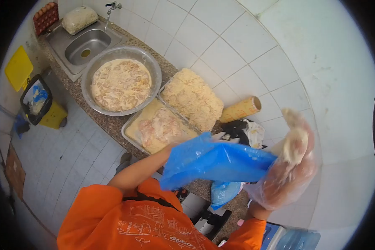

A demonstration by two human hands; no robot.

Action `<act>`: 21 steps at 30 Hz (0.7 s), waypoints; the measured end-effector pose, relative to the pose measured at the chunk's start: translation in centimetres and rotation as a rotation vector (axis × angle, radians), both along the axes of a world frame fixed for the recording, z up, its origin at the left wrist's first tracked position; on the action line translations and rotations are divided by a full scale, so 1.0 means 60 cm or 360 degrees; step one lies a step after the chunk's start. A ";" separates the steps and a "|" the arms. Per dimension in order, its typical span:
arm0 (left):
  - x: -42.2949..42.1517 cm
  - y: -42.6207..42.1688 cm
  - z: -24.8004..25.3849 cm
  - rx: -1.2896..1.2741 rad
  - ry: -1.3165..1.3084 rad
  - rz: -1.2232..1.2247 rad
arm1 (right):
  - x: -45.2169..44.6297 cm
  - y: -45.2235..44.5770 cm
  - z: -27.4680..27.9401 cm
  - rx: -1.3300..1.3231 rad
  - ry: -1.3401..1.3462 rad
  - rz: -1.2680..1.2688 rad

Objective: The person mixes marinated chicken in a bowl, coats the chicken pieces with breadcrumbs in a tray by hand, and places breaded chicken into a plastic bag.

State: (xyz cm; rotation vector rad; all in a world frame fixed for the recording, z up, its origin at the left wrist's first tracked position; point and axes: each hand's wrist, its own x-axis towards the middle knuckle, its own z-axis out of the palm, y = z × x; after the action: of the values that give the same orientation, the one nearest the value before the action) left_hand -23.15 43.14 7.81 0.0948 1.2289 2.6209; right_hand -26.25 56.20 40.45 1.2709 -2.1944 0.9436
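A crumpled blue plastic bag (221,164) stretches across in front of me, from my left forearm to my right palm. My left hand (218,136) is mostly behind this bag; only a pale part shows past its upper edge, and its fingers are hidden. Up at the right, my right hand (289,171) wears a clear plastic glove, its fingers curled and thickly smeared with pale batter. Whether anything sits within those fingers I cannot make out. Nearest to my left arm is a clear tray (127,132) of pale flour with raw pink meat (158,127) on it.
A large metal bowl (85,85) of meat in batter stands beside the sink (87,48). Behind the tray lies a heap of crumb coating (191,98), with a yellow roll (240,109) alongside. A tied blue bag (225,193) rests on the counter. A yellow bin (52,114) stands below.
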 end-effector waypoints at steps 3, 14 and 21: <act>-0.055 0.073 0.005 -0.0214 0.0202 0.0062 | -0.034 -0.017 0.070 0.0356 0.0256 0.0038; 0.075 0.203 -0.070 -0.0820 0.0361 0.0299 | -0.151 0.024 -0.126 -0.0465 0.0023 0.0232; 0.195 0.139 -0.057 -0.0043 -0.0327 0.0406 | -0.110 0.040 -0.315 -0.0547 -0.0788 -0.0185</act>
State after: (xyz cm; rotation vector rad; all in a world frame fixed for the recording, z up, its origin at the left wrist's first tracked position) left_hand -11.47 51.46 4.38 -0.3502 1.2764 2.7378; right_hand -32.83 58.62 21.53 0.8002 -2.2810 1.6389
